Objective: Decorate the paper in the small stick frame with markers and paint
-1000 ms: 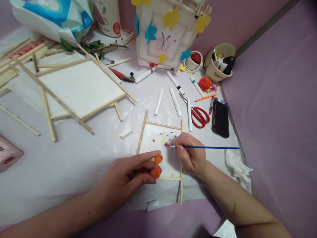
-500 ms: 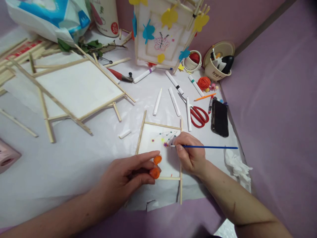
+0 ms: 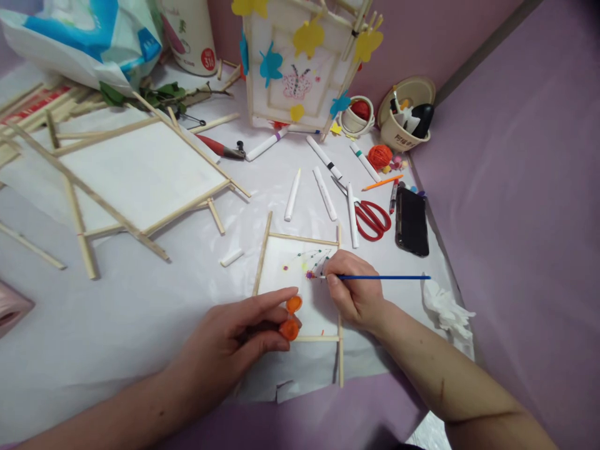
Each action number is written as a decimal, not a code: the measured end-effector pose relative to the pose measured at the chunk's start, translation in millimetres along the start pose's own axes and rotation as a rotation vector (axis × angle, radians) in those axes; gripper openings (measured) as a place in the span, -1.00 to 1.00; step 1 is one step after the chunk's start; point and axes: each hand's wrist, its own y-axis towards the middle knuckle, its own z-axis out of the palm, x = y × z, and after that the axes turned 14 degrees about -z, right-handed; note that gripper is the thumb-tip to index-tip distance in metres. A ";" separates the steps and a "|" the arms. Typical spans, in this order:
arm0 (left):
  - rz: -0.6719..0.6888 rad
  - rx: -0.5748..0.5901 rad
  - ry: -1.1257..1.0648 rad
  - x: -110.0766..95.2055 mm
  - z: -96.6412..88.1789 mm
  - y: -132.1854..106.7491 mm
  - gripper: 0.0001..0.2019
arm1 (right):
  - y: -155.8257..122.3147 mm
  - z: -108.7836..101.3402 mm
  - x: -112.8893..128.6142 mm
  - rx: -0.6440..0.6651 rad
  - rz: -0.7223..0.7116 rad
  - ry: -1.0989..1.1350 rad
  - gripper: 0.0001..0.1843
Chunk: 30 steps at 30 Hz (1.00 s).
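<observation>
A thin blue paintbrush [image 3: 384, 277] is pinched in my right hand [image 3: 355, 289], its tip at a small purple-red flower dab [image 3: 310, 275] on white paper. That paper [image 3: 276, 250] is stretched over a wooden stick frame [image 3: 304, 239] and carries thin dotted lines, a yellow patch and a few dots. Between the thumb and fingers of my left hand [image 3: 244, 325] is a small paint pot [image 3: 290, 329] of orange paint with its lid [image 3: 294, 304] flipped up. The left hand hovers over the paper's lower left part and hides some of it.
Red-handled scissors [image 3: 372, 220], several white markers [image 3: 324, 194] and a phone [image 3: 412, 222] lie beyond the frame. A decorated paper lantern [image 3: 295, 69] stands at the back. Another stick frame [image 3: 150, 169] lies left; crumpled tissue [image 3: 447, 306] is at right.
The whole view has shifted slightly, so things appear a little farther left. Seen from behind, the brush's far end looks shorter now. Both hands keep their holds.
</observation>
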 end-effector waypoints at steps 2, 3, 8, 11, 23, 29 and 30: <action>0.006 0.000 0.009 0.4 0.1 -0.4 -0.52 | -0.5 -0.2 -0.2 -0.002 0.012 -0.006 -0.85; 0.012 -0.001 0.012 0.6 0.3 -0.3 -0.51 | -1.3 -0.3 -0.4 -0.023 0.015 -0.002 -0.85; 0.026 -0.005 0.003 1.2 1.2 0.7 -0.51 | -10.2 1.4 -1.8 -0.301 -0.051 0.041 -0.83; 0.011 -0.006 0.003 0.4 1.7 0.0 -0.52 | -14.3 3.2 -2.0 -0.392 -0.069 0.020 -0.86; -0.132 -0.041 -0.052 -10.7 7.0 0.3 -0.53 | 13.6 -11.6 48.8 -0.571 0.120 0.125 -0.87; -0.143 -0.024 -0.097 -13.0 8.1 -1.5 -0.53 | -0.3 2.4 63.6 -0.469 0.091 0.128 -0.80; -0.138 -0.015 -0.104 -13.8 8.2 -1.9 -0.53 | -1.9 3.8 63.4 -0.394 0.044 0.091 -0.79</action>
